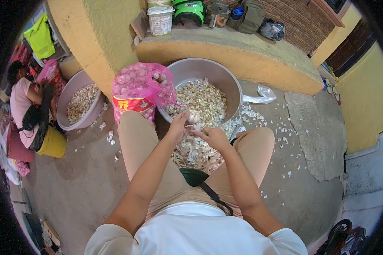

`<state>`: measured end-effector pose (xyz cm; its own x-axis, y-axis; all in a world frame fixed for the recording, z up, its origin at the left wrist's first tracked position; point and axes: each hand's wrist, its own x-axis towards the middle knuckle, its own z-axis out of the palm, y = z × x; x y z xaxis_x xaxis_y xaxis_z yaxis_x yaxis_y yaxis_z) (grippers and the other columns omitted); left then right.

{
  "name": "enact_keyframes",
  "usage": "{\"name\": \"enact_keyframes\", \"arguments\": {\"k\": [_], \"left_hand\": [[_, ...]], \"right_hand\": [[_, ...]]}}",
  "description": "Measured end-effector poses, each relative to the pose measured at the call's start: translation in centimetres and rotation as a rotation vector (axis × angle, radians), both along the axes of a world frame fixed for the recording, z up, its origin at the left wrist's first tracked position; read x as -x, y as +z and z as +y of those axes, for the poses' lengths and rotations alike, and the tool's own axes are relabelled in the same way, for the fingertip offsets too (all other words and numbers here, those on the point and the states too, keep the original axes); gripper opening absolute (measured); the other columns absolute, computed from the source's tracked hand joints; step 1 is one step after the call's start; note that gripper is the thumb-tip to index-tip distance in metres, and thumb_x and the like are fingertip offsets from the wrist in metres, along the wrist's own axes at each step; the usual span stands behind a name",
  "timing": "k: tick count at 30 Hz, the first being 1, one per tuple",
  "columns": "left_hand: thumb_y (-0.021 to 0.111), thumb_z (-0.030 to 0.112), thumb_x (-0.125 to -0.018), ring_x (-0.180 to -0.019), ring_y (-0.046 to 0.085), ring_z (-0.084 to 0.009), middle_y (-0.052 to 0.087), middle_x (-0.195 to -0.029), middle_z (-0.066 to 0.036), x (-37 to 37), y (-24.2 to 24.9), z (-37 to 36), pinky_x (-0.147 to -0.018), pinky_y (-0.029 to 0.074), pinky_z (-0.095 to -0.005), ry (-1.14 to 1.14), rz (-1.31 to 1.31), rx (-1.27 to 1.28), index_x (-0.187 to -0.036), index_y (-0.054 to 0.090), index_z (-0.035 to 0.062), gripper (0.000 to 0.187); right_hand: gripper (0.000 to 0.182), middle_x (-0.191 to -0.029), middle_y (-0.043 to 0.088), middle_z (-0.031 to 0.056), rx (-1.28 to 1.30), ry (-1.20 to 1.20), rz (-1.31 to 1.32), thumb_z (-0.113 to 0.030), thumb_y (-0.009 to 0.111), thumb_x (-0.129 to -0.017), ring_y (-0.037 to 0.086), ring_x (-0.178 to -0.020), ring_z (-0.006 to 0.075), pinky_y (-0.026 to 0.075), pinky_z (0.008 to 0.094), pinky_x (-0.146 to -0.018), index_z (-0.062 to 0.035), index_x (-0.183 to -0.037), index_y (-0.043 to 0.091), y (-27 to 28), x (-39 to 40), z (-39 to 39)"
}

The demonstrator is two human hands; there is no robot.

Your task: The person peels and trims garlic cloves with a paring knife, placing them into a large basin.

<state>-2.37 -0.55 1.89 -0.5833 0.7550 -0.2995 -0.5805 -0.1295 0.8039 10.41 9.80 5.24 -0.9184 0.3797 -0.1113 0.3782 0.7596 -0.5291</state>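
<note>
Concrete floor (85, 178) spreads under you, littered with white garlic skins (281, 131), and a yellow ledge (242, 57) runs along the far side. You sit with knees apart above a heap of peelings (191, 155). Your left hand (177, 125) holds a garlic bulb (194, 117) in a narrow grip, right at the near rim of the large metal basin (225, 80) of garlic cloves. Your right hand (215, 137) is just beside it, grip closed small; what it holds, you cannot tell. A pink mesh sack of garlic (136, 91) stands left of the basin. Farther left, another person (23, 106) sits beside a second basin (68, 102).
</note>
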Motion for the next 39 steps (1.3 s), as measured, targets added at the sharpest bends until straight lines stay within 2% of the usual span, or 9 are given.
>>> {"name": "enact_keyframes", "arguments": {"k": [3,6,9,12,18,21,24,30,39], "left_hand": [[0.047,0.03,-0.085,-0.078,0.054,-0.0127,0.054,-0.09,-0.003,0.2,-0.5,0.1,-0.065,0.048,-0.0298,-0.018,-0.046,-0.071,-0.098,0.048,0.0068,0.027],[0.047,0.029,-0.085,-0.077,0.056,-0.0124,0.055,-0.088,-0.003,0.2,-0.7,0.3,-0.065,0.049,-0.0281,0.012,-0.077,-0.113,-0.096,0.048,0.0067,0.025],[0.047,0.029,-0.085,-0.075,0.057,-0.0119,0.056,-0.087,-0.003,0.4,-0.6,0.2,-0.064,0.049,-0.0252,-0.006,-0.036,-0.109,-0.098,0.047,0.0068,0.026],[0.047,0.029,-0.085,-0.073,0.057,-0.0113,0.057,-0.085,-0.002,0.3,-0.6,0.3,-0.063,0.049,-0.0248,-0.008,-0.001,-0.074,-0.099,0.047,0.0068,0.026],[0.052,0.022,-0.082,-0.083,0.054,-0.0103,0.055,-0.095,-0.003,0.1,-0.5,0.3,-0.064,0.047,-0.0241,-0.051,0.068,-0.037,-0.109,0.044,0.0065,0.032],[0.058,0.018,-0.079,-0.087,0.052,-0.0107,0.053,-0.099,-0.004,-0.1,-0.7,0.3,-0.067,0.046,-0.025,-0.122,0.102,-0.07,-0.113,0.042,0.0085,0.039],[0.062,0.017,-0.076,-0.086,0.052,-0.0114,0.054,-0.097,-0.003,-0.3,-0.7,0.3,-0.068,0.045,-0.0261,-0.142,0.161,-0.035,-0.113,0.042,0.0102,0.043],[0.061,0.01,-0.075,-0.084,0.052,-0.0114,0.053,-0.093,-0.004,-0.3,-0.5,0.3,-0.07,0.046,-0.0245,-0.155,0.18,-0.001,-0.112,0.041,0.0075,0.042],[0.063,0.009,-0.073,-0.077,0.052,-0.0101,0.053,-0.092,-0.005,-0.4,-0.4,0.2,-0.062,0.044,-0.0214,-0.138,0.254,0.006,-0.107,0.044,0.007,0.04]], "right_hand": [[0.05,-0.067,0.057,0.0188,-0.007,0.06,-0.083,-0.052,0.046,-0.075,0.055,-0.066,0.0349,0.043,0.0427,-0.062,-0.0039,-0.07,0.059,-0.6,0.2,0.6],[0.05,-0.073,0.058,0.019,-0.023,0.255,-0.187,-0.052,0.047,-0.075,0.055,-0.071,0.0347,0.043,0.0414,-0.065,-0.0037,-0.072,0.059,-2.2,-0.4,0.9],[0.049,-0.077,0.058,0.0201,0.035,0.188,-0.231,-0.05,0.05,-0.074,0.056,-0.075,0.0338,0.043,0.0395,-0.067,-0.0012,-0.074,0.057,-2.6,-0.5,0.9],[0.05,-0.076,0.058,0.0204,0.149,0.007,-0.06,-0.049,0.053,-0.073,0.056,-0.073,0.0325,0.043,0.0377,-0.065,0.0013,-0.076,0.054,-1.9,0.0,1.4],[0.045,-0.07,0.059,0.0145,0.396,-0.078,0.211,-0.044,0.056,-0.075,0.057,-0.066,0.0252,0.043,0.0336,-0.06,0.0002,-0.078,0.052,-0.8,0.0,1.0],[0.041,-0.068,0.059,0.0111,0.432,-0.106,0.245,-0.041,0.056,-0.076,0.057,-0.064,0.0227,0.043,0.0327,-0.059,-0.0007,-0.078,0.052,-0.7,0.0,0.7],[0.041,-0.067,0.059,0.0118,0.429,-0.107,0.251,-0.041,0.055,-0.077,0.057,-0.063,0.0257,0.043,0.0342,-0.058,-0.0004,-0.077,0.051,-1.1,0.2,0.9],[0.042,-0.069,0.057,0.0196,0.249,-0.082,0.218,-0.043,0.051,-0.077,0.056,-0.067,0.035,0.042,0.0404,-0.058,-0.0009,-0.076,0.05,-2.0,0.2,1.2],[0.044,-0.067,0.056,0.0201,0.021,-0.053,0.094,-0.046,0.048,-0.078,0.055,-0.066,0.0362,0.042,0.0436,-0.059,-0.0021,-0.077,0.053,-0.4,0.1,0.7]]}}
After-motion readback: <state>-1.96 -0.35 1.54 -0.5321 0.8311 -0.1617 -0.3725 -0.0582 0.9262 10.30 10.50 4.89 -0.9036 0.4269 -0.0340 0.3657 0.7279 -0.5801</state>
